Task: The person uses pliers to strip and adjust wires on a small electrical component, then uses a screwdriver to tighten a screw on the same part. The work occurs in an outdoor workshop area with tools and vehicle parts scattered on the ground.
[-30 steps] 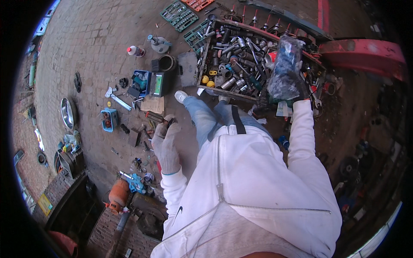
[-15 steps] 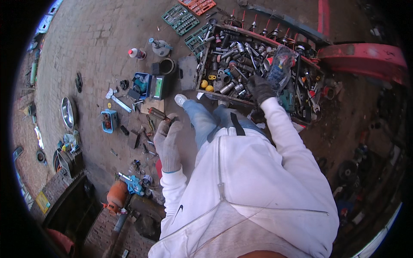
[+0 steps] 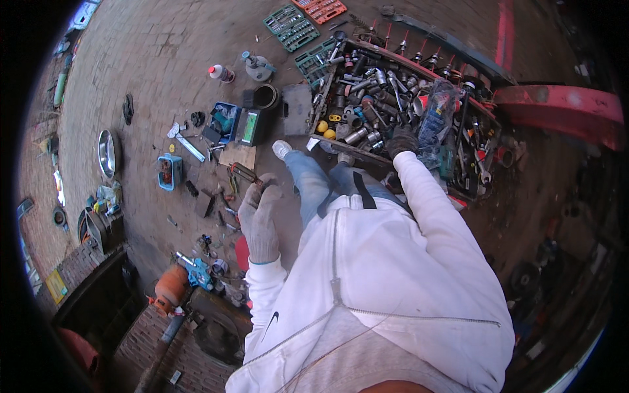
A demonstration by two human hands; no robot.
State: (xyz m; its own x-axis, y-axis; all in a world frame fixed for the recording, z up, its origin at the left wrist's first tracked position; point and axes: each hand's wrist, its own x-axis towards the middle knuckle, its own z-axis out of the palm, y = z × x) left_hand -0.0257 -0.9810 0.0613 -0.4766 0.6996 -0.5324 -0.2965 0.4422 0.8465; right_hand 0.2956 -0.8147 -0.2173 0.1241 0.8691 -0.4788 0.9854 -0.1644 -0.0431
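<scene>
My left hand (image 3: 262, 219), in a light grey glove, is raised in front of my left thigh. Its fingers are closed on a tool with a dark red and black handle (image 3: 244, 172), which looks like a screwdriver; its far end is not clear. My right hand (image 3: 401, 141), in a dark glove, reaches over the near edge of a wooden toolbox (image 3: 357, 154). Under and around its fingers lie metal sockets (image 3: 356, 135); the dark glove hides whether it grips one. A clear plastic bag with blue inside (image 3: 432, 128) lies just right of that hand.
Wrenches (image 3: 483, 171) fill the box's right side, beside a red steel beam (image 3: 557, 103). Socket cases (image 3: 291, 27) lie beyond. On the left are a blue basket (image 3: 169, 173), a metal bowl (image 3: 107, 154), a spray bottle (image 3: 221, 73) and an orange gas cylinder (image 3: 171, 288).
My right hand has moved down slightly toward the near edge of the toolbox. The view has shifted a little, so the surroundings sit further right. My left hand keeps its tool.
</scene>
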